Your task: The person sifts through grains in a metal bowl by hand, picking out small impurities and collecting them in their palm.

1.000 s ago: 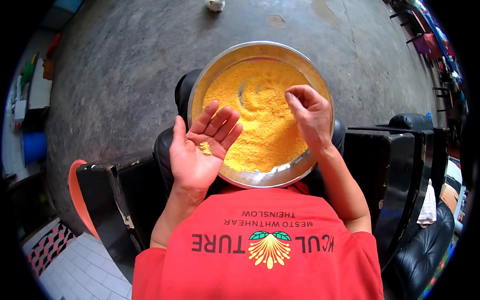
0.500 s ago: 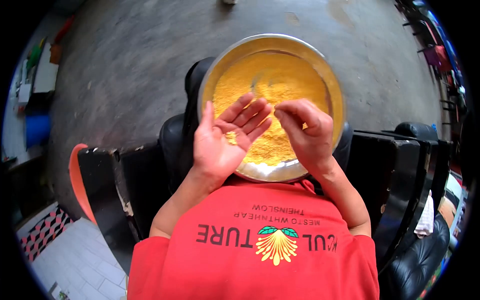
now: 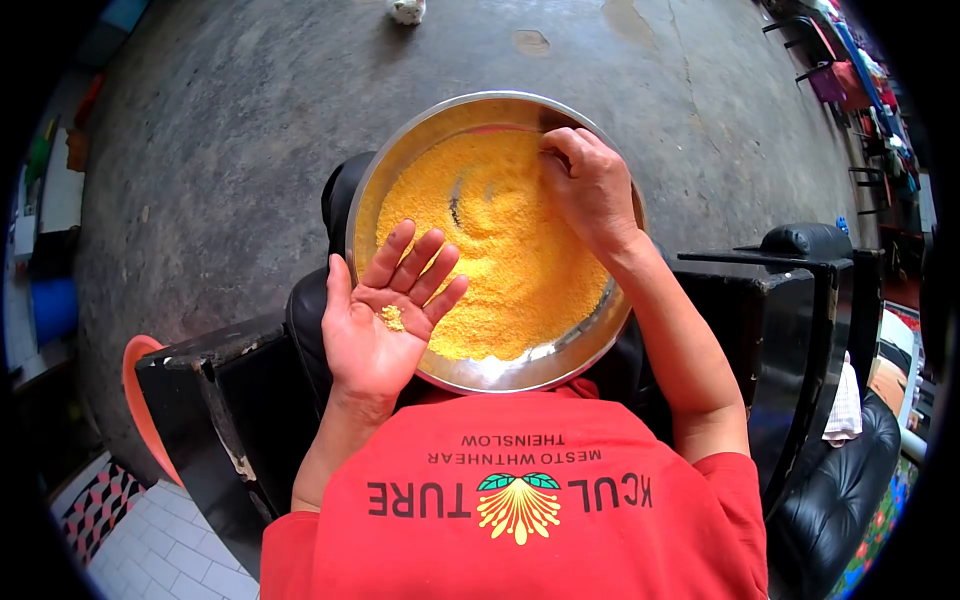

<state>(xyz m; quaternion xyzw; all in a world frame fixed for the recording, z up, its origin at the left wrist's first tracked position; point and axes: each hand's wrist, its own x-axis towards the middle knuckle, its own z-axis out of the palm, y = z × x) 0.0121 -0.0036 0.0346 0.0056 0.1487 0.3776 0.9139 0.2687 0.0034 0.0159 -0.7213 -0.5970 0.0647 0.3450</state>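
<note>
A wide metal basin point(image 3: 490, 377) rests on the person's lap, with a layer of yellow grains point(image 3: 500, 290) spread over its bottom. My left hand point(image 3: 385, 315) is palm up at the basin's lower left rim, fingers spread, with a small pile of pale yellow bits point(image 3: 392, 318) lying on the palm. Over the upper right part of the basin is my right hand point(image 3: 590, 185), its fingers curled and pinched together; whether anything is between the fingertips is hidden. A small dark patch shows among the grains left of centre.
Black chair arms point(image 3: 240, 400) flank the lap on both sides. An orange hoop-like edge point(image 3: 140, 400) stands at the left. A white cloth point(image 3: 845, 405) hangs at the right. A small white object point(image 3: 407, 11) lies on the concrete floor point(image 3: 270, 130) ahead.
My right hand has moved away from my left hand, up and over the basin's upper right. In the view, the basin and my left hand have shifted left and down.
</note>
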